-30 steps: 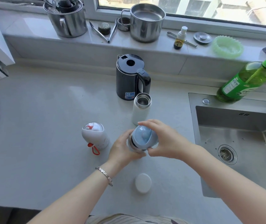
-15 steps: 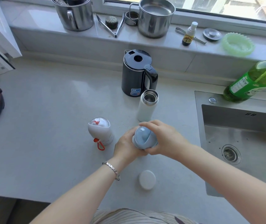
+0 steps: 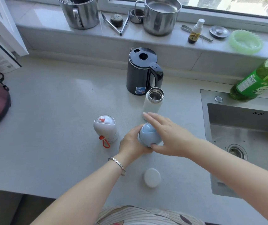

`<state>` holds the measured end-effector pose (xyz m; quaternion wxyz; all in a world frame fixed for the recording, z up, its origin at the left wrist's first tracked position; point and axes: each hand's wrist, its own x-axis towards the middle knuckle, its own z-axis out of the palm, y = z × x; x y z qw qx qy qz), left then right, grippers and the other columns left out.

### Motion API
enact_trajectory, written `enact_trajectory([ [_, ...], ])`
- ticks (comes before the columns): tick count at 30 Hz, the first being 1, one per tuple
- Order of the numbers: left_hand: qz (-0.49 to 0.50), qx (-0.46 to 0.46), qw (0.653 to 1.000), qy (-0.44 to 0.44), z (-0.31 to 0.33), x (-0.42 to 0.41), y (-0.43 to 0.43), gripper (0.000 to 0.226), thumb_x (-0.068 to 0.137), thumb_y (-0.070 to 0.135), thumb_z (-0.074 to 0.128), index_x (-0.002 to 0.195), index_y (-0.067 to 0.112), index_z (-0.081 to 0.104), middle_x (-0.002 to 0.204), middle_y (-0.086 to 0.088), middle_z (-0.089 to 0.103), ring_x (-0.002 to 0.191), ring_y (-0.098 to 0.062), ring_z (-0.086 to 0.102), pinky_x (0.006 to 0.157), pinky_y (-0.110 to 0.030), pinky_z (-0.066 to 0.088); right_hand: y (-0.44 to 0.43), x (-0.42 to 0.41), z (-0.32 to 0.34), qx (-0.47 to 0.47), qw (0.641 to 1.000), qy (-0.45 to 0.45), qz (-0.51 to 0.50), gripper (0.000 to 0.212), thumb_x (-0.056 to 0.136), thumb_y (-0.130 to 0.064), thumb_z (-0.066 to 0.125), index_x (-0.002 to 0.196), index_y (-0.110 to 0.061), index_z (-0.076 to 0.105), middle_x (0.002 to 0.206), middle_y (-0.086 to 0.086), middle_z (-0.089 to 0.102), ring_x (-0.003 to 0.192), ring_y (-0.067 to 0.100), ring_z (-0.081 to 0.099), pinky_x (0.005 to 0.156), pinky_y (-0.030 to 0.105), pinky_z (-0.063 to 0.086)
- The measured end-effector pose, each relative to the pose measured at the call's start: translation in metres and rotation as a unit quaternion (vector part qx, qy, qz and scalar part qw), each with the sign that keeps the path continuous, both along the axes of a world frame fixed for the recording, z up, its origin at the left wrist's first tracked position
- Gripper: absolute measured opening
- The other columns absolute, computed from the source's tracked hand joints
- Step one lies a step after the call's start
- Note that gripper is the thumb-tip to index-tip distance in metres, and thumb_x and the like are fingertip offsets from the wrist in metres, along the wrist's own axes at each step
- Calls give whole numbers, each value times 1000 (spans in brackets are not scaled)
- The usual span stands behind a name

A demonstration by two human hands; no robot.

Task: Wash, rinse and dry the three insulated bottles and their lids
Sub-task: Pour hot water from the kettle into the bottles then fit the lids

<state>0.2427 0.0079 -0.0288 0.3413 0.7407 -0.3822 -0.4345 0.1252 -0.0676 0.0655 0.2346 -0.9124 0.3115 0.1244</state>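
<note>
Pale grey stone countertop [image 3: 56,111] runs up to a steel sink [image 3: 243,127] on the right. At its middle the left hand [image 3: 131,143] curls its fingers round the pale blue insulated bottle with a domed lid [image 3: 148,135]. The right hand [image 3: 167,137] lies over the lid, fingers straight and together, thumb touching the lid's lower edge. So flat a hold may slip on the smooth dome, and the outstretched fingertips, close to the open white steel-rimmed bottle [image 3: 152,104], could tip it.

One head-worn wide-angle view, facing forward and steeply down, close over the counter [image 3: 52,124]
</note>
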Motion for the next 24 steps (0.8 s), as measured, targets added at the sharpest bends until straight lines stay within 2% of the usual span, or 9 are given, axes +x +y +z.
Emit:
enact_trajectory([
  [2, 4, 7, 1000, 6, 1, -1, -1, 64, 43, 35, 76, 88, 68, 45, 92, 26, 62, 86, -4, 60, 80, -27, 51, -3, 0, -1, 28, 999, -30, 24, 79, 82, -28, 61, 147, -26, 17, 146, -6, 28, 132, 16, 30, 103, 26, 32],
  [4, 4, 7, 1000, 16, -2, -1, 0, 63, 41, 36, 74, 92, 63, 49, 90, 23, 62, 84, -6, 60, 78, -29, 52, -1, 3, -6, -4, 999, -44, -22, 71, 76, -37, 67, 138, -26, 35, 130, -5, 41, 121, 16, 39, 91, 28, 40],
  [6, 1, 10, 1000, 29, -2, 0, 0, 62, 39, 36, 73, 93, 59, 51, 87, 22, 62, 78, -5, 58, 73, -27, 50, 5, 10, -8, -56, 994, -31, -93, 68, 69, -53, 69, 125, -25, 44, 111, -4, 44, 109, 17, 45, 75, 27, 38],
  [9, -5, 13, 1000, 26, 0, 2, -1, 63, 41, 30, 72, 85, 68, 48, 87, 26, 61, 82, -7, 58, 73, -26, 50, 3, 14, -10, -80, 990, 1, -114, 71, 69, -64, 63, 120, -20, 41, 109, 0, 43, 105, 20, 47, 75, 30, 38],
  [13, -16, 13, 1000, -1, 4, 2, -1, 61, 55, 20, 81, 87, 59, 46, 89, 24, 59, 88, -10, 59, 73, -24, 46, -8, 4, -5, 21, 1000, 15, 7, 74, 83, -48, 58, 144, -38, 16, 137, -1, 28, 126, 19, 33, 90, 27, 35],
  [15, -16, 10, 1000, -6, 6, 2, -1, 62, 57, 20, 82, 94, 55, 46, 90, 22, 59, 88, -9, 58, 75, -23, 46, -9, 0, -3, 46, 998, 23, 43, 74, 86, -41, 56, 145, -38, 11, 141, -1, 23, 129, 19, 28, 96, 30, 37],
  [17, -14, 8, 1000, -6, 6, 1, 0, 63, 57, 21, 83, 95, 55, 46, 88, 22, 58, 84, -6, 56, 72, -22, 44, -9, 0, -4, 42, 997, 30, 63, 76, 87, -32, 56, 146, -32, 8, 140, 1, 22, 128, 20, 29, 91, 33, 42],
  [21, -5, 8, 1000, 21, 7, -2, 0, 63, 49, 22, 83, 87, 60, 50, 81, 25, 60, 72, 3, 52, 66, -19, 44, -11, 3, -7, -38, 997, 42, 56, 75, 82, -38, 64, 141, -20, 22, 124, 9, 37, 111, 27, 47, 82, 34, 45],
  [24, 1, 2, 999, 49, 3, -3, 0, 62, 47, 27, 75, 100, 51, 54, 94, 15, 64, 89, -14, 62, 81, -41, 55, 1, 6, -15, -85, 993, 45, -74, 76, 71, -63, 63, 123, -14, 36, 111, 7, 47, 94, 28, 57, 70, 32, 41],
])
